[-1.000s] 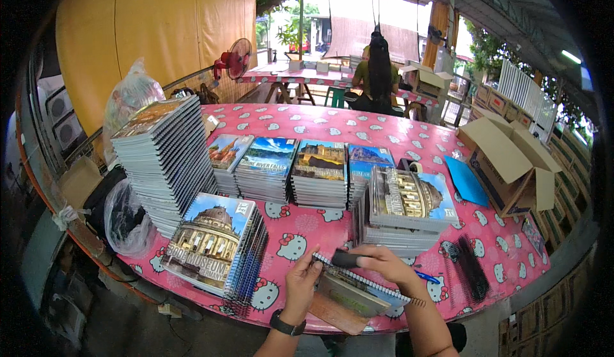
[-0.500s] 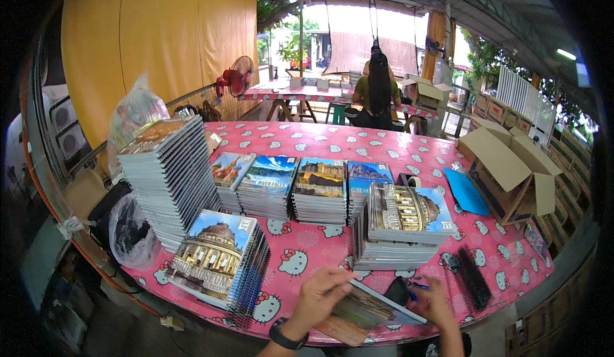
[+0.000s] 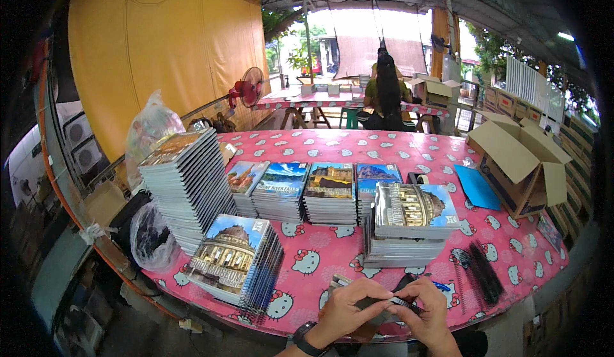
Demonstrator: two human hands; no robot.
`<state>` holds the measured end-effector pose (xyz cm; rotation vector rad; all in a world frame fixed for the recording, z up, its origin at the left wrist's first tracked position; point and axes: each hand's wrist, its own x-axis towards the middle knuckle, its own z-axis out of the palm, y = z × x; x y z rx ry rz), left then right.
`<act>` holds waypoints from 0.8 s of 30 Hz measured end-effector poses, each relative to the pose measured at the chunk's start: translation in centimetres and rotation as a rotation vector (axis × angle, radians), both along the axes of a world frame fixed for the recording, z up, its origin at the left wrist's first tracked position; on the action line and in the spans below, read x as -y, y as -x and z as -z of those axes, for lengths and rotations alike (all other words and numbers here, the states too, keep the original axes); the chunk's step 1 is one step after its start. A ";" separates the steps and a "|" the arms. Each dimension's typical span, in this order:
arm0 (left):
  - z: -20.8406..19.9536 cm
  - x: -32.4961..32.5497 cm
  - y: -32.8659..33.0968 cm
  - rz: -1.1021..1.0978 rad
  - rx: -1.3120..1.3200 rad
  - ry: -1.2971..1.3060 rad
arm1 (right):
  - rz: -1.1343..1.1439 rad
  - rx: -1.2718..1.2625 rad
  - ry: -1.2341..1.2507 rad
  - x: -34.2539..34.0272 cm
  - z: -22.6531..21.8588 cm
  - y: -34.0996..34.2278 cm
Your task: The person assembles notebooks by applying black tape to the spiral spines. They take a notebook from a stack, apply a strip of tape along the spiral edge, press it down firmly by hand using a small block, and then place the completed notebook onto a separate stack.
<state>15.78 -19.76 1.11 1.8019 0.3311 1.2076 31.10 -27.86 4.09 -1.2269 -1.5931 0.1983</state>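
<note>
Near the front edge of the table, my left hand (image 3: 348,309) pinches a notebook (image 3: 366,331), which the fingers mostly cover. My right hand (image 3: 427,309) meets it there, thumb and fingertips closed on the notebook's edge, where a strip of dark coil seems to show. Just beyond my right hand lies a dark and blue object (image 3: 441,286), partly hidden. A stack of museum-cover notebooks (image 3: 412,206) stands behind my hands. Another stack with dark coils (image 3: 233,258) is to the left. Loose black spiral coils (image 3: 480,274) lie to the right.
A tall stack of notebooks (image 3: 182,184) rises at the left, beside plastic bags (image 3: 153,133). Shorter stacks (image 3: 329,190) line the middle. An open cardboard box (image 3: 521,162) and blue sheet (image 3: 476,187) are at the right. A person (image 3: 387,91) sits at a farther table.
My hands have come together on the notebook, which was held flatter and wider before. My right hand has left the blue object. The view has shifted slightly.
</note>
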 end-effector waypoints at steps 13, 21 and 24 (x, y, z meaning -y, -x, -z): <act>0.2 0.8 -0.8 -0.079 -0.057 -0.098 | 0.043 0.159 0.013 0.2 -1.1 0.3; 1.5 0.5 -0.9 -0.268 -0.156 -0.268 | -0.030 0.277 0.017 -0.4 -0.8 0.1; 0.9 0.0 1.9 -0.451 0.075 -0.098 | 0.135 0.175 -0.106 0.2 -1.9 -0.4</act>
